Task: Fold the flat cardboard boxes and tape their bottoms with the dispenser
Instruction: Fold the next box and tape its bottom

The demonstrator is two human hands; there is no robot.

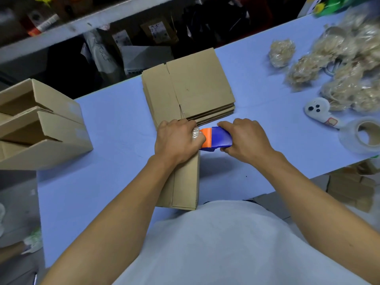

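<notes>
A folded brown cardboard box [185, 182] stands on the light blue table [115, 128] right in front of me. My left hand [176, 140] lies on its top end, fingers curled over the edge and over a strip of clear tape [195, 134]. My right hand [246, 138] grips a blue and orange tape dispenser [218, 138] held against the box's upper right corner. Just behind the hands lies a stack of flat cardboard boxes [191, 87].
Folded boxes [41, 124] are piled at the table's left edge. At the right lie a roll of clear tape [362, 134], a white dispenser [320, 112] and several bags of pale filler [349, 64]. Shelves with goods run behind the table.
</notes>
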